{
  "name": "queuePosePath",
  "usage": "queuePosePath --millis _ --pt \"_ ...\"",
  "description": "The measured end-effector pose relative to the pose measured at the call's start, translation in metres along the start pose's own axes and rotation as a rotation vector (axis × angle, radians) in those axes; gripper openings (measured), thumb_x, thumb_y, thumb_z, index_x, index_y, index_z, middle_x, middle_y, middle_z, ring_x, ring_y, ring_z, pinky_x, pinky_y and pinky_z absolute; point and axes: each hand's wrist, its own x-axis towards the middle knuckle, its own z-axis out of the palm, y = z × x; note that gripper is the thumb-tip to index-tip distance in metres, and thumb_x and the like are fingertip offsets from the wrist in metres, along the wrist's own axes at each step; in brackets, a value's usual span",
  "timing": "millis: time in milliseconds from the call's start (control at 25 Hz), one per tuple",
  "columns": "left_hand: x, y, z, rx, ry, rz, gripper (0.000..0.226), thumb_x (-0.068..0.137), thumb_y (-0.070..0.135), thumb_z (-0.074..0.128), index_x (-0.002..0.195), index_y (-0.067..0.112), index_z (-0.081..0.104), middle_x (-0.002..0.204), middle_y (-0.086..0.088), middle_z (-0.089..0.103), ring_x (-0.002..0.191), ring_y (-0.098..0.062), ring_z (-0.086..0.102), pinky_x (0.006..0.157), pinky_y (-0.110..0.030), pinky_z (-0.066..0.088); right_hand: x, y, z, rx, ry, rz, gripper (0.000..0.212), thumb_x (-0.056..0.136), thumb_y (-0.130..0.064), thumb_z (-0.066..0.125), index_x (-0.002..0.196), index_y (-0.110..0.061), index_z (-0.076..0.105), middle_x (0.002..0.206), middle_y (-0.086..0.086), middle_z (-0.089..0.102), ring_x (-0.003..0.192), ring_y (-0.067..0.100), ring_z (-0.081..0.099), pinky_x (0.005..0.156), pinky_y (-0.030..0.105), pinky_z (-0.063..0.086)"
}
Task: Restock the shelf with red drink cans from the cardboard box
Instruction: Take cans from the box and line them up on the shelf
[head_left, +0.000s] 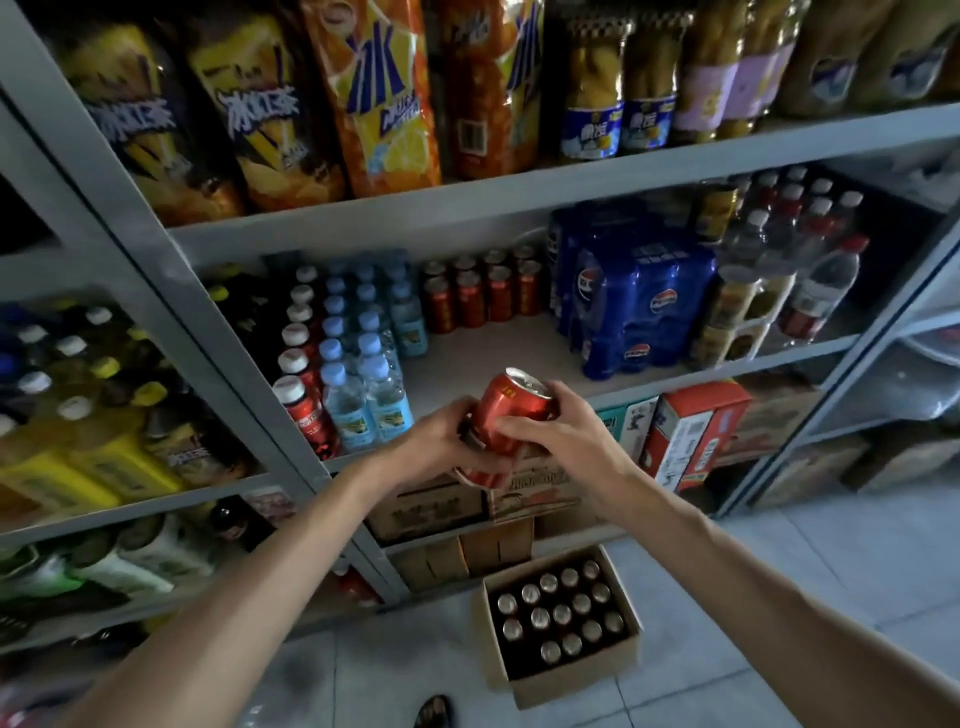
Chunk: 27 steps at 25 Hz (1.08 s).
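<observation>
Both of my hands hold red drink cans in front of the middle shelf. My right hand wraps the upper red can, which tilts with its silver top facing up and away. My left hand grips from the left, and a second red can shows under its fingers. Several red cans stand in rows at the back of the shelf. The open cardboard box sits on the floor below, with several cans upright inside.
Blue-capped water bottles stand left of the shelf's bare gap, and blue cola packs stand right of it. Cardboard cartons fill the lower shelf. A grey upright post runs along the left. A sandal shows on the tiled floor.
</observation>
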Motion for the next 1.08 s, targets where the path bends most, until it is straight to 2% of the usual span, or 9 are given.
queuePosePath --millis 160,320,520,760,800,880,960,1040,1080 --pt "0.014 -0.012 -0.007 -0.056 0.087 0.01 0.066 0.071 0.033 0.083 0.128 0.023 0.049 0.117 0.004 0.065 0.109 -0.015 0.061 0.099 -0.037 0.049 0.024 -0.006 0.003 -0.047 -0.016 0.011 0.06 0.072 -0.031 0.084 0.124 -0.028 0.054 0.105 -0.012 0.069 0.097 0.002 0.063 0.083 0.021 0.046" --pt "0.055 -0.026 -0.013 -0.096 0.146 0.007 0.061 0.073 0.028 0.083 0.123 0.02 0.049 0.108 0.004 0.066 0.099 -0.013 0.063 0.084 -0.025 0.051 0.065 0.003 0.006 -0.077 -0.039 0.049 0.056 0.073 -0.031 0.083 0.123 -0.029 0.056 0.103 -0.011 0.07 0.096 0.002 0.064 0.078 0.018 0.046" --pt "0.124 -0.059 -0.03 -0.165 0.112 -0.052 0.064 0.071 0.029 0.084 0.123 0.021 0.048 0.11 0.001 0.067 0.103 -0.015 0.064 0.089 -0.033 0.052 0.133 0.027 -0.003 -0.052 -0.016 0.101 0.058 0.076 -0.034 0.081 0.128 -0.026 0.057 0.105 -0.011 0.071 0.094 -0.001 0.065 0.078 0.017 0.048" --pt "0.19 -0.087 -0.028 -0.149 0.112 -0.08 0.054 0.073 0.015 0.082 0.115 0.022 0.05 0.098 0.009 0.067 0.085 0.003 0.066 0.068 -0.009 0.049 0.198 0.073 -0.014 -0.066 0.078 0.081 0.074 0.067 -0.033 0.087 0.132 -0.02 0.054 0.116 -0.003 0.069 0.105 0.008 0.065 0.097 0.031 0.051" --pt "0.2 -0.093 -0.027 -0.198 0.11 -0.108 0.052 0.075 0.013 0.08 0.118 0.019 0.051 0.102 0.004 0.068 0.088 -0.001 0.068 0.07 -0.013 0.053 0.208 0.082 -0.016 -0.071 0.071 0.068 0.075 0.066 -0.032 0.088 0.131 -0.019 0.055 0.116 -0.002 0.069 0.105 0.009 0.065 0.097 0.033 0.052" --pt "0.217 -0.103 -0.025 -0.292 0.142 -0.187 0.051 0.086 0.02 0.07 0.131 0.012 0.047 0.127 -0.011 0.06 0.107 -0.024 0.066 0.077 -0.03 0.06 0.227 0.095 -0.022 -0.098 0.111 0.046 0.079 0.061 -0.035 0.089 0.13 -0.019 0.056 0.116 -0.002 0.069 0.106 0.012 0.066 0.098 0.039 0.052" --pt "0.23 -0.117 -0.03 -0.046 0.161 -0.311 0.07 0.09 0.036 0.064 0.147 0.013 0.031 0.15 -0.017 0.036 0.128 -0.04 0.048 0.09 -0.044 0.056 0.25 0.104 -0.027 -0.16 0.186 0.051 0.079 0.061 -0.034 0.089 0.13 -0.021 0.054 0.117 -0.003 0.066 0.108 0.015 0.063 0.096 0.038 0.051" --pt "0.239 -0.133 -0.036 0.426 0.005 -0.504 0.113 0.068 0.058 0.076 0.153 0.023 0.011 0.16 -0.013 0.012 0.145 -0.041 0.017 0.112 -0.055 0.032 0.276 0.104 -0.03 -0.253 0.214 0.06 0.075 0.064 -0.036 0.087 0.13 -0.023 0.055 0.111 -0.005 0.064 0.105 0.017 0.061 0.089 0.037 0.051" --pt "0.238 -0.136 -0.037 0.621 -0.042 -0.529 0.122 0.062 0.063 0.076 0.154 0.026 0.006 0.161 -0.012 0.003 0.147 -0.042 0.005 0.114 -0.059 0.023 0.29 0.102 -0.028 -0.251 0.181 0.048 0.073 0.065 -0.037 0.087 0.129 -0.023 0.055 0.11 -0.006 0.064 0.105 0.016 0.061 0.087 0.035 0.051"
